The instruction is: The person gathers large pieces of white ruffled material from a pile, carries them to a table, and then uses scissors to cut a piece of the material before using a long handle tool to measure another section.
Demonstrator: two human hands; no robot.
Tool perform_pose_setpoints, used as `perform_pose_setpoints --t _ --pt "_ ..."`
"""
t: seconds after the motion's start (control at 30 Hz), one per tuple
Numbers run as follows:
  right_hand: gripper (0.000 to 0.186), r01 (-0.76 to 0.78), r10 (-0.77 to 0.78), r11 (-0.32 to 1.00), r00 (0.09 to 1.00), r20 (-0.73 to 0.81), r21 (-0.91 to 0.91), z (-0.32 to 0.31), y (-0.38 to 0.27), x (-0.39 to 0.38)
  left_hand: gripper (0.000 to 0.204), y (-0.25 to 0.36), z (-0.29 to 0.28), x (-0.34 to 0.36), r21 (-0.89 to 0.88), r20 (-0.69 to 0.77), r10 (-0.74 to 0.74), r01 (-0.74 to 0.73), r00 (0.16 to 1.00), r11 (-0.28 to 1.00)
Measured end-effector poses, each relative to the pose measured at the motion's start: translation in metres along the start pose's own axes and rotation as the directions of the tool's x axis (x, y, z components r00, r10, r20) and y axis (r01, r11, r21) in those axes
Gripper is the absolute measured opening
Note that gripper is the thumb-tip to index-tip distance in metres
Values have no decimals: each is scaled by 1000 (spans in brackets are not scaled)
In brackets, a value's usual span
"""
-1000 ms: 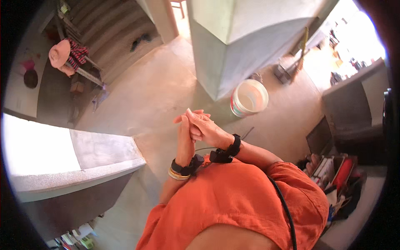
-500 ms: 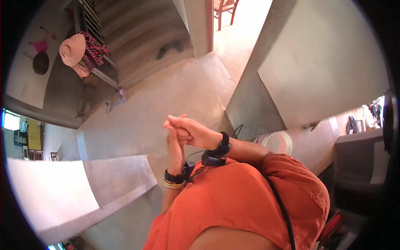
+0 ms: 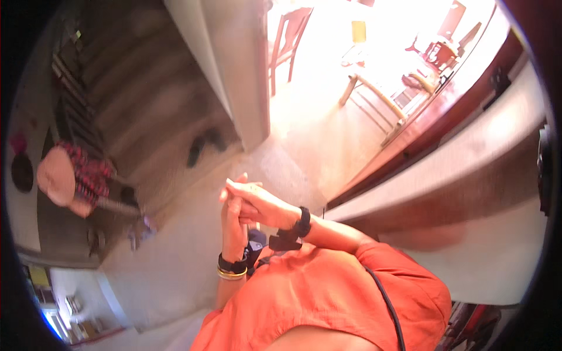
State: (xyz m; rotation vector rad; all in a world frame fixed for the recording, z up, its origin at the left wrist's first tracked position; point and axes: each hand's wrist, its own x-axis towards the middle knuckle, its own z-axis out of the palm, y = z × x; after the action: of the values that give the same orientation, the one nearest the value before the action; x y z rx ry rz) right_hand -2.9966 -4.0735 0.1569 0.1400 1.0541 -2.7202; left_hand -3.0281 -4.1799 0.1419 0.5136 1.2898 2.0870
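Observation:
In front of my orange top, my two hands are clasped together. My left hand (image 3: 233, 223) stands upright, closed against the other one. Across it lies my right hand (image 3: 264, 203), its fingers curled over the left hand's fingers. No object shows between them. Each wrist wears a black strap (image 3: 232, 265) with a small dark device on it. Below the left strap sit golden bangles (image 3: 232, 274). A black cable (image 3: 383, 298) runs down over the orange top (image 3: 328, 281).
Ahead is a doorway beside a pale wall edge (image 3: 237, 70), with a wooden chair (image 3: 287, 44) in the bright room beyond. Brown stairs (image 3: 146, 88) rise at left, dark slippers (image 3: 205, 146) on them. A straw hat (image 3: 57, 175) and checked cloth (image 3: 88, 169) hang by the railing.
My view has turned right and nearer the doorway. The bright room shows more, and the white bucket has left view. My hands remain clasped.

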Motion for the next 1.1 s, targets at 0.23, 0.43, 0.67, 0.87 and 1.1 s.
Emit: perform_pose_setpoints --t 0.23,0.43,0.67,0.87,1.1 --pt "37 495 -749 448 662 -10 -744 -109 -127 48 53 -18 45 210 18 425 -149 156 893 988" --pt "38 629 -568 775 740 -359 70 -206 -226 52 38 -52 122 346 197 536 -243 161 808 967" --pt "39 568 -461 818 743 -485 92 -307 -358 80 43 -96 196 492 218 409 -244 165 880 962" --pt "43 569 -532 817 685 -498 -91 -375 -468 91 59 -133 256 611 239 417 -136 36 899 970" --pt "39 543 -402 839 658 -636 32 -510 -570 110 42 -188 324 760 235 501 -359 276 787 932"
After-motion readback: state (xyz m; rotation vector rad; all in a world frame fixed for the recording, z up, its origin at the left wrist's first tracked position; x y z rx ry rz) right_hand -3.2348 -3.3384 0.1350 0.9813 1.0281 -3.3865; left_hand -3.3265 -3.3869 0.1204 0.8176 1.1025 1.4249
